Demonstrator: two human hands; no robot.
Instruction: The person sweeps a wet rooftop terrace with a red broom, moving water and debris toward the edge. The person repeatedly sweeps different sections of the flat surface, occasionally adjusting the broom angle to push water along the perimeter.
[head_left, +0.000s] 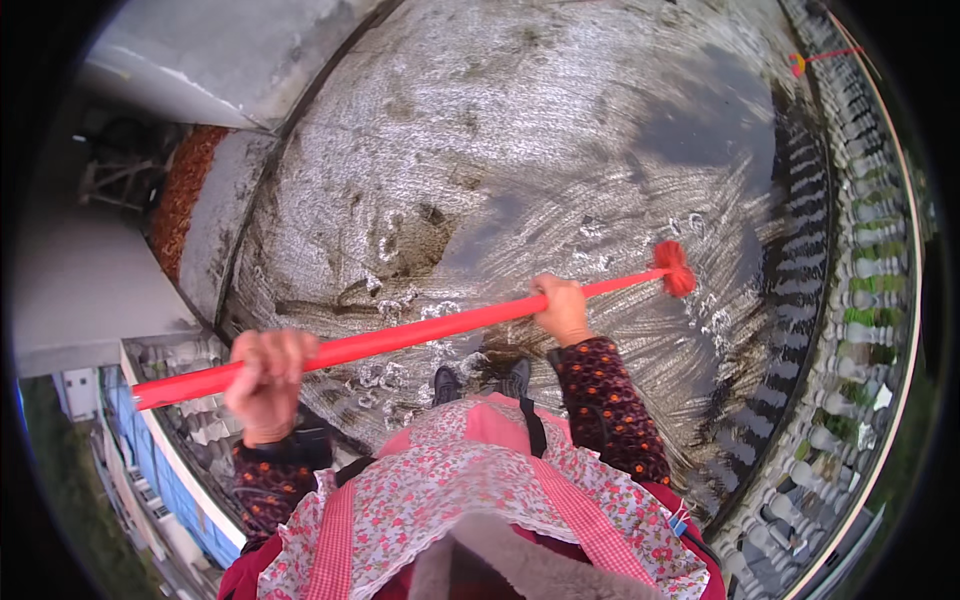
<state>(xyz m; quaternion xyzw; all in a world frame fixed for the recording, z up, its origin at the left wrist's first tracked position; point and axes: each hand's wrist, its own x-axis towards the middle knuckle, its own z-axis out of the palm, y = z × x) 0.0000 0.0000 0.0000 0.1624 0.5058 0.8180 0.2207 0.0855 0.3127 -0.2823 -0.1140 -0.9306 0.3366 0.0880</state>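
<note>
Two hands hold one red broom: the right hand (563,308), near the centre, is closed around the middle of its pole (430,329), and the left hand (268,375), blurred, at eight o'clock, curls around it near the bare end. The single red broom head (675,268) lies toward three o'clock, over the wet, streaked floor (560,110); whether its bristles touch, I cannot tell. Two dark shoes (447,385) stand at six o'clock, above one flowered apron (470,460). Farther out, one reddish-brown strip (187,190) sits at ten, one second red tool (797,65) at two, and one curving balustrade (870,270) spans two to five.
</note>
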